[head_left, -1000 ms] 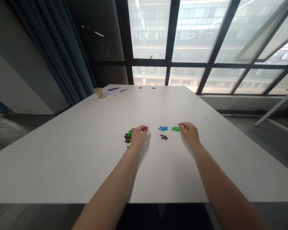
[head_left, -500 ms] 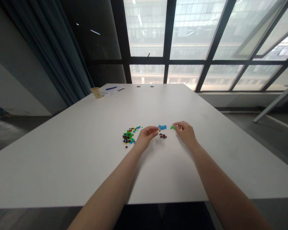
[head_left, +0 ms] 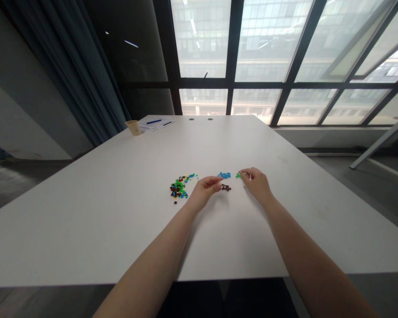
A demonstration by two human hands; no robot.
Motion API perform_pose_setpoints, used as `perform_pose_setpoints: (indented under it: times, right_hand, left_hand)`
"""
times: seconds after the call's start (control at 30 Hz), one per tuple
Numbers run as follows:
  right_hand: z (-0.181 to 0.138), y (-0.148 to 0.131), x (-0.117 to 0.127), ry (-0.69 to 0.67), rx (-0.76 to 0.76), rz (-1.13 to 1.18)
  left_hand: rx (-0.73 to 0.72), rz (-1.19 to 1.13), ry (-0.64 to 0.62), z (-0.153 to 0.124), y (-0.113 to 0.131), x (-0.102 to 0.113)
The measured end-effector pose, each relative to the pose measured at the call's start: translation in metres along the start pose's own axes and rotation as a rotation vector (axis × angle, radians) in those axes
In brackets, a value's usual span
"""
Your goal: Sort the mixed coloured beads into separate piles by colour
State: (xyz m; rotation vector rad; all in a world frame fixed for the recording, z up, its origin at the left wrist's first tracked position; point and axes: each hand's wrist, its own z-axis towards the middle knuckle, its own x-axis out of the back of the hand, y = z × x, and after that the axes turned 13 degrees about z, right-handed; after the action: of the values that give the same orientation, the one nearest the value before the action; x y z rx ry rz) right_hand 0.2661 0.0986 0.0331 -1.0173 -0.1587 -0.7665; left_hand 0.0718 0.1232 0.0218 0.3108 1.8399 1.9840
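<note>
The left hand (head_left: 204, 192) curled narrow just beside the dark brown bricks (head_left: 226, 187), and the right hand (head_left: 257, 183) pinched narrow at the green bricks (head_left: 238, 175); whether either held one could not be told. The mixed bricks (head_left: 179, 187) and blue bricks (head_left: 224, 175) lay mid-surface (head_left: 119, 229); a paper cup (head_left: 133, 127) stood near the far left corner, its contents unseen.

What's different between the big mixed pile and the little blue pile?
The mixed pile is much bigger than the blue pile. The mixed pile has green, blue, yellow and dark brown pieces, but the blue pile has only blue ones. The mixed pile lies beside the left hand, while the blue pile lies just beyond its fingertips. Both are made of tiny pieces on the same white table.
</note>
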Motion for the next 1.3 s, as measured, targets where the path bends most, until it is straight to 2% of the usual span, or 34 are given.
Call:
perform_pose_setpoints:
  times: [0.17, 0.33, 0.77, 0.83, 0.93, 1.03, 1.13, 1.3]
  right_hand:
    - [0.000, 0.001, -0.001, -0.014, 0.004, 0.002]
    - [-0.001, 0.001, -0.001, -0.031, -0.003, 0.001]
    - [-0.002, -0.008, -0.001, -0.032, 0.027, 0.039]
    - [-0.004, -0.017, 0.002, -0.078, 0.094, 0.112]
    - [-0.008, -0.033, 0.005, -0.267, 0.223, 0.282]
    - [-0.013, -0.041, 0.004, -0.421, 0.272, 0.386]
    - [-0.015, -0.039, 0.000, -0.437, 0.277, 0.387]
    - [-0.014, -0.031, -0.005, -0.393, 0.331, 0.318]
  left_hand:
    - [-0.046, 0.007, -0.049, 0.001, -0.002, 0.001]
    - [-0.106, 0.023, -0.033, 0.000, 0.001, -0.002]
    - [-0.069, 0.080, -0.048, -0.006, 0.012, -0.006]
    - [-0.057, 0.082, -0.055, -0.006, 0.012, -0.006]
    - [-0.046, 0.096, -0.076, -0.006, 0.011, -0.006]
    - [-0.039, 0.122, -0.110, -0.005, 0.009, -0.006]
    - [-0.009, 0.121, -0.135, -0.003, 0.005, -0.005]
    - [0.053, 0.059, -0.105, -0.001, -0.002, -0.003]
